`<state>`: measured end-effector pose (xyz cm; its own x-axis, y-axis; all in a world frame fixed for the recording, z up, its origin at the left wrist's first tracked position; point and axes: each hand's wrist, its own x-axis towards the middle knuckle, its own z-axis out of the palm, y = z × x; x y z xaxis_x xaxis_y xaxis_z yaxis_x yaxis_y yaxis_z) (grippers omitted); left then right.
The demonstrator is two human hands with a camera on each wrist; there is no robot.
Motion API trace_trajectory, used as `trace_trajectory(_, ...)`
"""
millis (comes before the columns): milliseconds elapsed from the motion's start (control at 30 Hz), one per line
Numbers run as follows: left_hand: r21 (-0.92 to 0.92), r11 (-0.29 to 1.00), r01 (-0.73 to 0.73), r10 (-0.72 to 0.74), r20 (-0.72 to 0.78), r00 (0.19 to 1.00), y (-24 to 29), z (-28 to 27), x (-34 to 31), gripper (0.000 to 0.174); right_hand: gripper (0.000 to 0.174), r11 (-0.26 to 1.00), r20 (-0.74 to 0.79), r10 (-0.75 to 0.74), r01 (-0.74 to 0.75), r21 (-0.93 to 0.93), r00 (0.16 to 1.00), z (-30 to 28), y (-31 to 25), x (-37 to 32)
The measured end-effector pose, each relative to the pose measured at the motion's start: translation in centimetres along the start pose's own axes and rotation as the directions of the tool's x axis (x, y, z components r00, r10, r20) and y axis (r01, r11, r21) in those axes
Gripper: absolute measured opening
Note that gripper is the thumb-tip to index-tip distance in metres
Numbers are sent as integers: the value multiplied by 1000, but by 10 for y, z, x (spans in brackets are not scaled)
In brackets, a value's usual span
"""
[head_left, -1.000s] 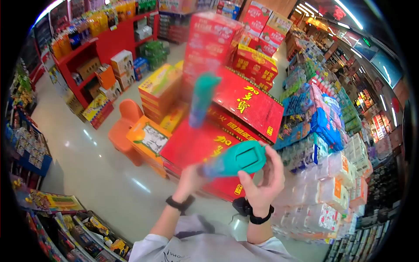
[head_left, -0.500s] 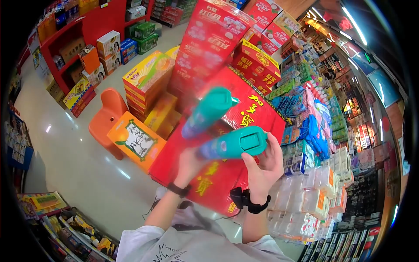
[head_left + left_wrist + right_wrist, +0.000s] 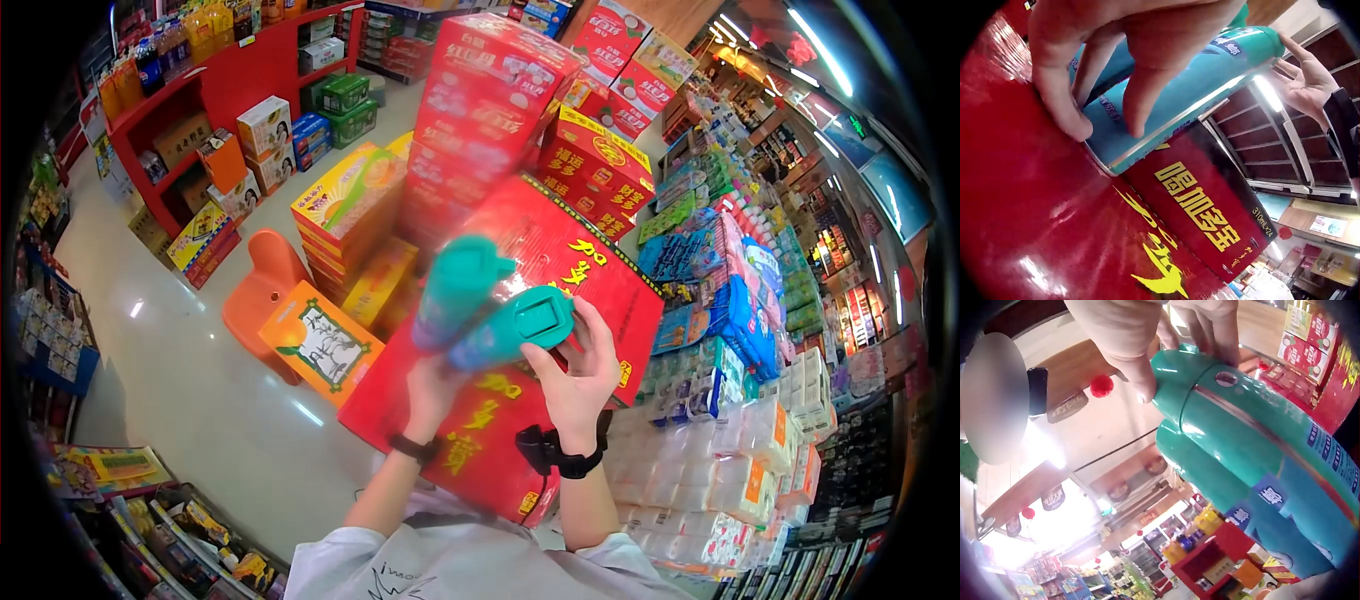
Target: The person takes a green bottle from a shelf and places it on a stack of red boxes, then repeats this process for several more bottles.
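A shop: glossy pale floor [image 3: 200, 380], red cartons [image 3: 570, 250] stacked beneath the hands, an orange stool [image 3: 262, 295] at 9 o'clock and wrapped packs [image 3: 740, 440] at 3 o'clock. The left hand [image 3: 435, 385] clasps two teal bottles [image 3: 455, 295] by their bases, fingers curled round them. The bottles slant up towards 1 o'clock. The right hand [image 3: 580, 385] pinches the nearer cap [image 3: 540, 318], thumb below and fingers behind.

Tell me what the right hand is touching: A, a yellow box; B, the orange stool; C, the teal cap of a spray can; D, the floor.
C: the right hand rests on the teal cap of a can held over the red carton.
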<state>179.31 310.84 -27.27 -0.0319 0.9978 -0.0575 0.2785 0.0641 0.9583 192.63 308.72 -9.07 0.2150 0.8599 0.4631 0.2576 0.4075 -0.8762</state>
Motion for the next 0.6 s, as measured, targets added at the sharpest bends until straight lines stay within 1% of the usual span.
trace_trajectory(67,26,1000,-5,5,-11,1000,1,3,0,46,68,1000,43,-10,10,-16,999,-1,-1,4)
trace_trajectory(167,97,990,-100,104,-40,994,14,-1,-4,40,68,999,74,4,0,-49,997,0,1,7)
trace_trajectory(267,82,993,-83,89,-78,993,7,3,-1,36,66,999,62,-21,23,-29,998,5,6,9)
trace_trajectory(300,107,990,-88,97,-85,992,6,4,-1,35,66,999,52,-35,36,-14,998,7,7,9)
trace_trajectory(367,153,983,-100,116,-98,988,9,3,-2,34,67,1000,86,30,-29,-9,996,6,2,8)
trace_trajectory(400,147,984,-98,112,-94,989,8,2,-1,34,67,998,104,59,-59,-9,993,6,0,8)
trace_trajectory(500,116,989,-89,99,-81,992,7,2,1,34,64,999,71,-19,21,-29,997,9,-2,9)
trace_trajectory(600,78,993,-93,98,-65,993,12,-3,1,35,68,996,131,59,-50,-71,990,5,-2,6)
